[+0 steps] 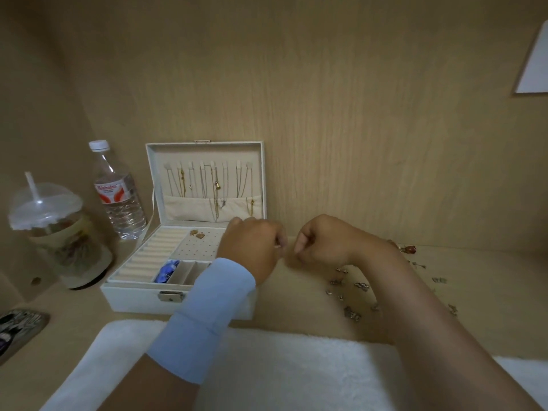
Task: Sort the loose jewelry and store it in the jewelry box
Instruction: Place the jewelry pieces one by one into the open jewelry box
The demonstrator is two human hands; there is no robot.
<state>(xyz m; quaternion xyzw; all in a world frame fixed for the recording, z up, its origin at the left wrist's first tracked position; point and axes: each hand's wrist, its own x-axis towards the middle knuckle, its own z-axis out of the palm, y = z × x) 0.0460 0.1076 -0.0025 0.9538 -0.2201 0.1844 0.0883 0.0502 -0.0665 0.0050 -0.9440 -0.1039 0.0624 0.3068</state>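
A white jewelry box (pixel 133 295) stands open on the wooden desk, and several necklaces (pixel 216 185) hang in its raised lid. Two gold earrings (pixel 197 233) sit on its perforated panel and a blue piece (pixel 167 271) lies in a front compartment. Several loose silver pieces (pixel 353 312) and an amber one (pixel 410 249) are scattered to the right of the box. My left hand (pixel 252 247) and my right hand (pixel 323 241) hover close together at the box's right edge. Their fingers are curled, and the fingertips pinch a tiny piece too small to make out.
A water bottle (pixel 118 194) and a lidded cup with a straw (pixel 56 232) stand left of the box. A phone (pixel 17 330) lies at the far left edge. A white towel (pixel 281 366) covers the desk's front. Wooden walls close in behind and on the left.
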